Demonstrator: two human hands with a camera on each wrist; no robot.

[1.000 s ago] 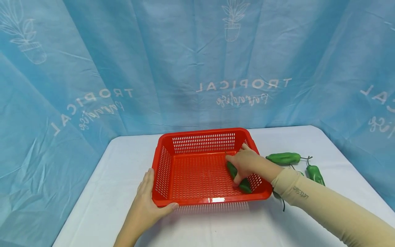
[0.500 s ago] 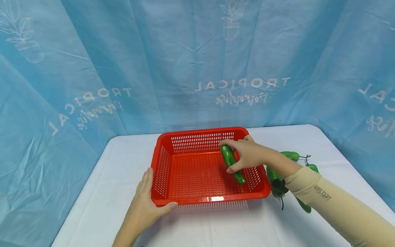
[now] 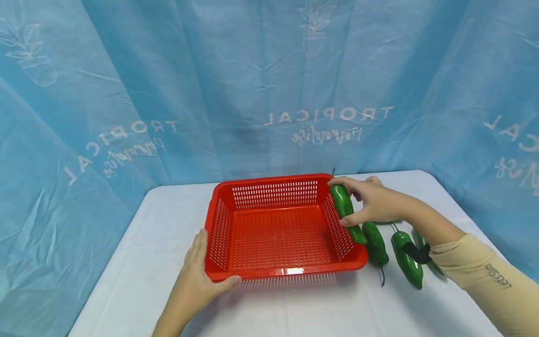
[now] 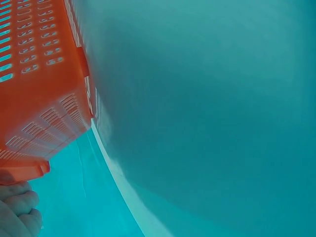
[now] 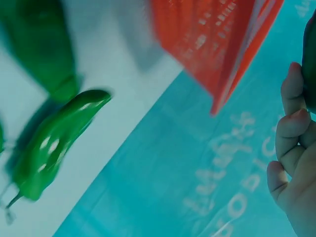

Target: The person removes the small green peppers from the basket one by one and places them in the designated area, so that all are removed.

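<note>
In the head view, my left hand point(image 3: 195, 276) holds the red plastic basket point(image 3: 261, 273) at its near left corner, thumb along the front rim and fingers against the left side. My right hand point(image 3: 375, 201) pinches a green chili pepper point(image 3: 342, 200) between thumb and fingers, over the basket's right rim. The held pepper tilts, its stem pointing away from me. No pepper shows inside the basket. Part of it shows as a dark edge point(image 5: 310, 64) in the right wrist view. The left wrist view catches curled fingers point(image 4: 22, 200) at the basket's rim.
Several green peppers lie on the white table right of the basket, including one close to its side point(image 3: 375, 244) and another farther right point(image 3: 406, 260). My right forearm partly covers some of them. A blue printed curtain point(image 3: 261, 93) hangs behind and beside the table.
My right hand has lifted the pepper from the basket floor and carried it right, to above the right rim. My left hand keeps its place at the basket's corner.
</note>
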